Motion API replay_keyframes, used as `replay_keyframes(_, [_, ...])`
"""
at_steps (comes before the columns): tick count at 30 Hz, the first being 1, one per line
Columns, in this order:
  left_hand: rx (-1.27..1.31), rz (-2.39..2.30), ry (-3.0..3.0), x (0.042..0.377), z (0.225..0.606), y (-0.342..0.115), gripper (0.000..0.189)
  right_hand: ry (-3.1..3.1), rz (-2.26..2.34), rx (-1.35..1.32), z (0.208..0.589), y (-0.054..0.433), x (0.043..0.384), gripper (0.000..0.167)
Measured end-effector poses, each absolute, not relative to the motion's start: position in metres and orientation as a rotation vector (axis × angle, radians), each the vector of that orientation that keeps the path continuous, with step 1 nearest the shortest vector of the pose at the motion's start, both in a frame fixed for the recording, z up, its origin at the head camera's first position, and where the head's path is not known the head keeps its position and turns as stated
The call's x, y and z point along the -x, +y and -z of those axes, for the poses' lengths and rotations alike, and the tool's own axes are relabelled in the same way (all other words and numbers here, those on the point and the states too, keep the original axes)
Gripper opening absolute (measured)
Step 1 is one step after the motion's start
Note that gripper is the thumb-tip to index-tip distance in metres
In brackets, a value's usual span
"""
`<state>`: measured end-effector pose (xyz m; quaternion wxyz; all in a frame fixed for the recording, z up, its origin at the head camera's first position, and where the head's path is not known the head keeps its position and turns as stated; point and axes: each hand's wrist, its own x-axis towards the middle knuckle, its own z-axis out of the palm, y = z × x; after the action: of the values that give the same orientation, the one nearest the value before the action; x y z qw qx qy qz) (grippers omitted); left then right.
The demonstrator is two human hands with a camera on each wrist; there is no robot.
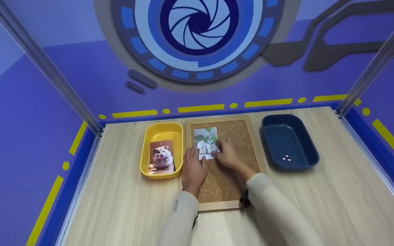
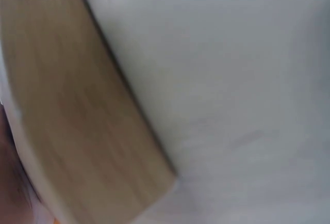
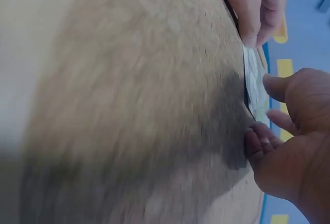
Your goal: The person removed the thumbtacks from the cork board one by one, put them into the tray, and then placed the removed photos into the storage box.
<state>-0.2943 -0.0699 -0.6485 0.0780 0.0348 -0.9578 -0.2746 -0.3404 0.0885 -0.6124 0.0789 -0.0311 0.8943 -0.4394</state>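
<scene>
A photo of two white hamsters under green leaves (image 1: 205, 138) lies on the upper part of a wood-framed cork board (image 1: 224, 184). My left hand (image 1: 194, 171) rests at the photo's lower left, its fingers reaching forward over the frame; the thumb tip meets the photo's near edge. At the lower right of the photo is my right hand (image 1: 229, 155), fingers bent and thumb apart from them. In the right wrist view, nothing shows between the thumb and fingers of the right hand (image 3: 294, 141). The left wrist view shows mainly the frame's wooden corner (image 2: 87, 110).
Left of the board stands a yellow tray (image 1: 144, 153) holding another hamster photo (image 1: 162, 157). A dark blue tray (image 1: 286, 136) on the right contains a few small shiny pieces (image 1: 286, 158). Purple panels (image 1: 80, 68) enclose the wooden table (image 1: 125, 205) at the back and sides.
</scene>
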Motion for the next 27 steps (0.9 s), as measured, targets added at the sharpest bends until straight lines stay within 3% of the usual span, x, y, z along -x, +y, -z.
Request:
replay_keyframes(10, [-0.122,0.799,-2.887,0.293,0.645,-0.067,0.052,2.687,1.357,0.014,0.627,0.069,0.348,0.068])
replay_keyframes(27, [-0.089,0.861,-2.849,0.291,0.649,-0.071,0.052,2.437,1.799,-0.115,0.624,0.085,0.349,0.060])
